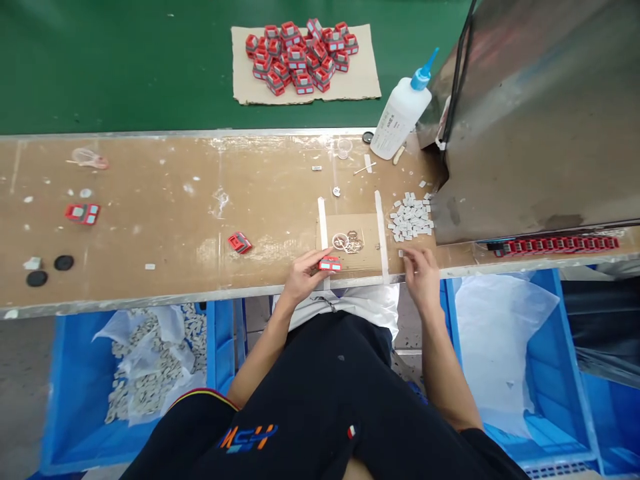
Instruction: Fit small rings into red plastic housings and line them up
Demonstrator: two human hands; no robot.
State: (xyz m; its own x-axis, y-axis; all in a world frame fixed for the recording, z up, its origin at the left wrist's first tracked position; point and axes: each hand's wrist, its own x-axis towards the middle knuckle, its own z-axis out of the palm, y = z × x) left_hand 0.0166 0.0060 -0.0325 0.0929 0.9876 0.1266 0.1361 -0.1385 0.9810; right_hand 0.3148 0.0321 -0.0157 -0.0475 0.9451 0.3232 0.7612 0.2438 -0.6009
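Note:
My left hand point(301, 276) grips a small red toy vehicle cab point(330, 264) with pale blue windows, at the table's front edge. My right hand point(423, 275) is curled, with a small white rectangular piece point(401, 253) at its fingertips. Just beyond that hand lies a heap of similar white pieces point(411, 217). Between the hands, a flat cardboard pad point(367, 260) held by white tape strips carries a clear round dish point(340, 241) beside a patch of glossy residue point(355, 242).
Loose red cabs point(240, 243) lie to the left, and many more are piled on a cardboard sheet point(240, 87). A white squeeze bottle point(400, 120) stands before a metal housing point(530, 133). Blue bins point(220, 340) sit below the table. A row of red cabs point(560, 246) lines the right edge.

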